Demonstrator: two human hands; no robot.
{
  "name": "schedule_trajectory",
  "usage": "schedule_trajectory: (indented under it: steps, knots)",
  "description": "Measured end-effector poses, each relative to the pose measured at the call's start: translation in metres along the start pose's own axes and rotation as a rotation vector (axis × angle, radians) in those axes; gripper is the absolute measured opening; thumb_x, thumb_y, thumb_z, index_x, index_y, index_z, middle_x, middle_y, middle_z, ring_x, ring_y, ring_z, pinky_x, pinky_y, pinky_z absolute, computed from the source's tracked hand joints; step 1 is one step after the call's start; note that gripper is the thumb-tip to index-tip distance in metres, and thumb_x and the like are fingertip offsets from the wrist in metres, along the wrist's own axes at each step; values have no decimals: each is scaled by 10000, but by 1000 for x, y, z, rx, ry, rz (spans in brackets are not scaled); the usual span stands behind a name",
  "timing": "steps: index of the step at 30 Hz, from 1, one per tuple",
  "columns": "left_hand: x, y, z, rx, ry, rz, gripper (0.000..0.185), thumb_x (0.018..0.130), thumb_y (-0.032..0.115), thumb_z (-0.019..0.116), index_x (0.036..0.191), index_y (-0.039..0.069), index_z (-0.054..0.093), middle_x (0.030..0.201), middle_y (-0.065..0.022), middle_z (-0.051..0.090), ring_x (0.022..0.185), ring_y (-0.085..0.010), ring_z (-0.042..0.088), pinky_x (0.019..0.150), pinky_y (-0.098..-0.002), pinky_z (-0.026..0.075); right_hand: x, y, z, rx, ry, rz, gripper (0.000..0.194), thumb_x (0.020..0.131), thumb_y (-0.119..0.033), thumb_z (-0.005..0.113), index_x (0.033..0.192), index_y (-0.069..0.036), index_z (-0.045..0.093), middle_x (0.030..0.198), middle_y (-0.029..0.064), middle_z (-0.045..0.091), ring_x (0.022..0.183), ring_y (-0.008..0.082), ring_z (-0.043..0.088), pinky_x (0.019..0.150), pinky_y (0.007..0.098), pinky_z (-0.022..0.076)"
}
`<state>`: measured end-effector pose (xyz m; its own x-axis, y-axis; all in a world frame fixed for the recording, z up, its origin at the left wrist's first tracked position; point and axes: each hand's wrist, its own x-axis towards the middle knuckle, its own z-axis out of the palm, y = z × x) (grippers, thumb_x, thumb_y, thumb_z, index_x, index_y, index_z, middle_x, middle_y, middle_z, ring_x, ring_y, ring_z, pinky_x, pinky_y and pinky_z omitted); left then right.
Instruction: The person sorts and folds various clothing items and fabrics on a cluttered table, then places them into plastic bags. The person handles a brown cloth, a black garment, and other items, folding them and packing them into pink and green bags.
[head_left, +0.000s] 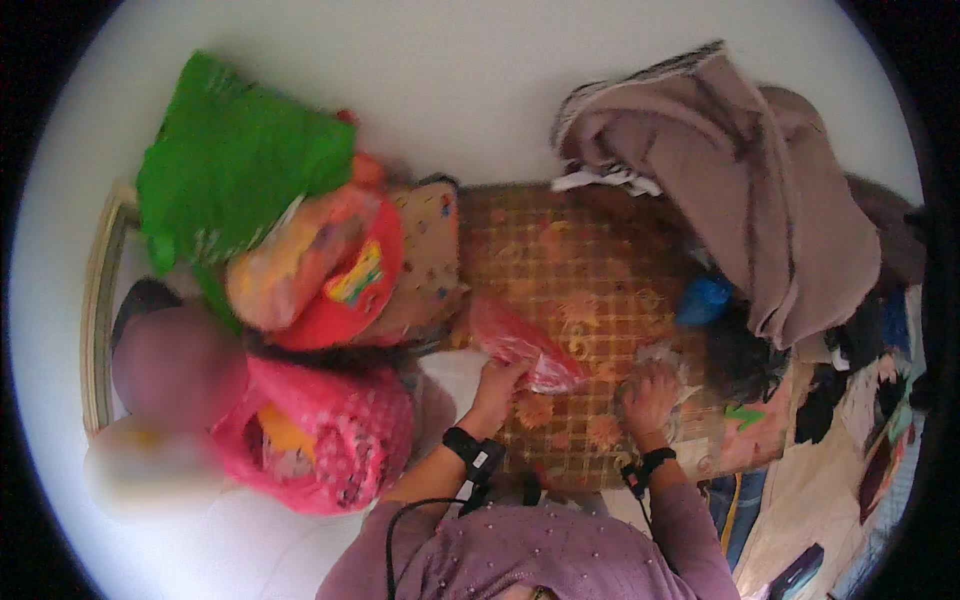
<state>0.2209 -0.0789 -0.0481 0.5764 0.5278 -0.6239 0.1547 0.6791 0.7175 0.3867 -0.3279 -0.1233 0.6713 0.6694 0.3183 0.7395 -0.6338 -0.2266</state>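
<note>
Before me is a surface covered with a brown checked, flowered cloth (577, 262). My left hand (499, 386) grips the near edge of a red item in clear plastic (529, 345), which lies slantwise on the cloth. Farther right, my right hand (649, 397) rests on a crumpled, whitish translucent piece (671, 367), perhaps plastic; its fingers are blurred and I cannot tell whether they hold it. Both wrists wear dark bands with small devices and cables. A white piece (454, 375) lies just left of my left hand.
On the left are a green bag (247, 157), a red bag (352, 292) and a pink dotted bundle (352, 435). A brownish cloth (750, 195) is heaped at the back right, beside a blue item (703, 298) and a black bundle (742, 352). Clothes lie on the floor at right.
</note>
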Motion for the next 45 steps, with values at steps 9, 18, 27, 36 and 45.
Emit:
schedule_trajectory:
  steps: [9,18,27,36,45]
  knots:
    - [-154,124,-82,992,-46,492,354,896,159,676,1190,-28,617,1108,-78,701,984,-172,643,864,-322,513,-5,4,14,-110,-75,50,458,800,-183,685,1235,-97,570,1351,76,510,1242,332,452,1026,504,360]
    - [-301,192,-224,1091,738,1120,286,866,22,632,1150,0,631,1064,-108,685,991,-213,630,886,-336,493,12,-44,20,-115,-273,224,520,862,-306,655,1320,-88,542,1407,171,461,1356,370,362,1060,560,316]
    - [-352,162,-292,1270,933,1085,278,818,0,601,1095,0,629,1006,-166,630,947,-358,608,811,-392,502,-2,-18,20,-133,-388,128,432,833,-339,687,1196,-111,631,1305,152,567,1264,313,473,1061,524,319]
    - [-274,184,-276,2172,746,626,199,834,142,568,958,51,696,964,-148,675,859,-356,662,682,-435,537,-12,-7,36,-184,-255,-23,434,838,-328,679,1210,-111,625,1212,145,597,1213,308,491,1081,515,301]
    - [-173,205,-364,2252,991,128,258,888,199,523,910,110,764,925,-157,734,857,-281,729,673,-429,572,-12,-11,26,-76,-338,-17,393,849,-323,683,1175,-105,658,1274,141,559,1253,323,457,1114,537,262]
